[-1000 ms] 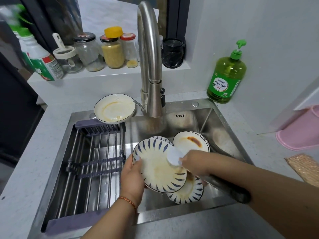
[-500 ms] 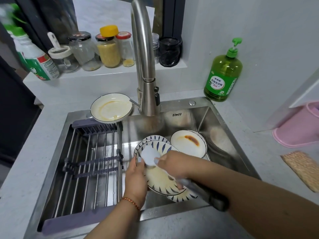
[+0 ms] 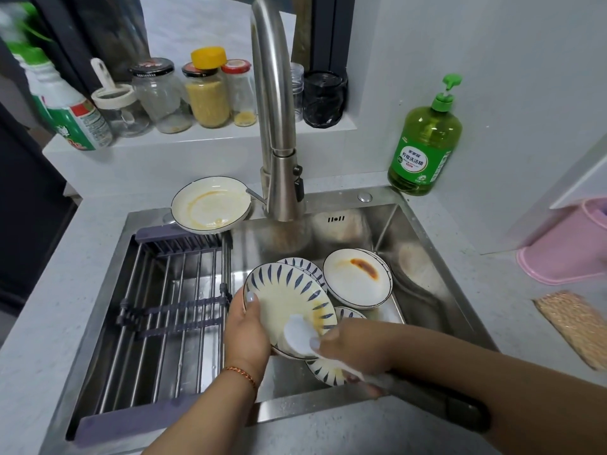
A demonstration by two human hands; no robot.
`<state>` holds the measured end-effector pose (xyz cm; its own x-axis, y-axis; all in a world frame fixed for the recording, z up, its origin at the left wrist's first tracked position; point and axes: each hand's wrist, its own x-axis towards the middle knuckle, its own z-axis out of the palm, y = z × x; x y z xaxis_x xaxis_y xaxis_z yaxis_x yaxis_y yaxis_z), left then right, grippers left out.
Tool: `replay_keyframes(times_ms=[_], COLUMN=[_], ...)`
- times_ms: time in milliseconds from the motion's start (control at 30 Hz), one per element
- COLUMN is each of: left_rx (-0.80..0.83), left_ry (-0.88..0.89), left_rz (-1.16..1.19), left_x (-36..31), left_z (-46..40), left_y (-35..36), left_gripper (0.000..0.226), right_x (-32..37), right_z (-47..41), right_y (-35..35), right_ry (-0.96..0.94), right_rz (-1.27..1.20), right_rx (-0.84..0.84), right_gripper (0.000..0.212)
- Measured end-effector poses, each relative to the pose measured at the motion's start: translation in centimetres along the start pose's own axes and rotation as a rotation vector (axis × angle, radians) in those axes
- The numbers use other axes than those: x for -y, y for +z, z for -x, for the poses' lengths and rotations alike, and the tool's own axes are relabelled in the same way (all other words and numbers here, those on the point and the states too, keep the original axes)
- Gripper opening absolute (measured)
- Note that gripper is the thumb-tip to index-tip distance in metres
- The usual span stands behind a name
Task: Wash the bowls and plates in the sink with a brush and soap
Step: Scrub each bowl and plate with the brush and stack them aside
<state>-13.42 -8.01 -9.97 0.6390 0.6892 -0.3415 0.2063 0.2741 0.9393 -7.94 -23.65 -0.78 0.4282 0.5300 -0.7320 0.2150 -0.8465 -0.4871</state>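
Now left hand (image 3: 244, 326) grips patterned plate (image 3: 289, 300); right hand (image 3: 353, 348) grips brush (image 3: 300, 334) on it.

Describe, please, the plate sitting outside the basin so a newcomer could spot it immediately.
Start at the tall steel faucet. Just left of its base, on the sink rim, rests a white plate. Unlike the blue-leaf dishes below, it is plain, with an orange sauce ring.

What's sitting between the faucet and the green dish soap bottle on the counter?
In the head view, only the sink's bare steel rim with a small round button lies between faucet and soap bottle.
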Motion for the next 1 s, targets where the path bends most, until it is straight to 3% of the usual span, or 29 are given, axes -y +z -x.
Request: replay_keyframes(times_ms=[133, 267, 367, 567, 767, 900, 933, 1000], left_rx=[-0.022, 0.01, 0.042, 0.201, 0.219, 0.232, 0.22, 0.216], left_ry=[-0.156, -0.224, -0.287, -0.437, -0.464, -0.336, -0.206, 0.231], left_rz=[0.13, 0.204, 0.254, 0.223, 0.088, -0.071, -0.198, -0.614], left_x=[-0.9, -1.6, -1.9, -1.6, -1.5, -1.9, -1.8, -1.6], left_z=[0.0, 0.0, 0.3, 0.7, 0.2, 0.5, 0.7, 0.8], left_y=[0.2, 0.1, -0.1, -0.6, -1.6, -1.7, -1.8, -2.7], left_gripper=[0.026, 0.024, 0.024, 0.031, 0.03, 0.028, 0.031, 0.047], right_x=[-0.8, -2.4, -3.4, -3.0, -2.7, -2.5, -2.5, -2.8], right_z=[-0.5, -2.1, -3.3, -4.5, -5.1, -5.6, -5.6, -5.7], right_y=[0.0, -1.0, -1.1, 0.1, 0.0, 0.0, -0.1, -0.3], right_ry=[-0.024, 0.073, 0.161, 0.173, 0.212, 0.222, 0.225, 0.226], right_rz=[-0.606, -0.682, -0.607, -0.975, -0.992, -0.958, -0.95, -0.941], right_rx=[-0.14, -0.494, -0.659, -0.571, -0.563, -0.588, -0.597, -0.606], right_gripper=[0.035, 0.064, 0.056, 0.018, 0.016, 0.011, 0.01, 0.011])
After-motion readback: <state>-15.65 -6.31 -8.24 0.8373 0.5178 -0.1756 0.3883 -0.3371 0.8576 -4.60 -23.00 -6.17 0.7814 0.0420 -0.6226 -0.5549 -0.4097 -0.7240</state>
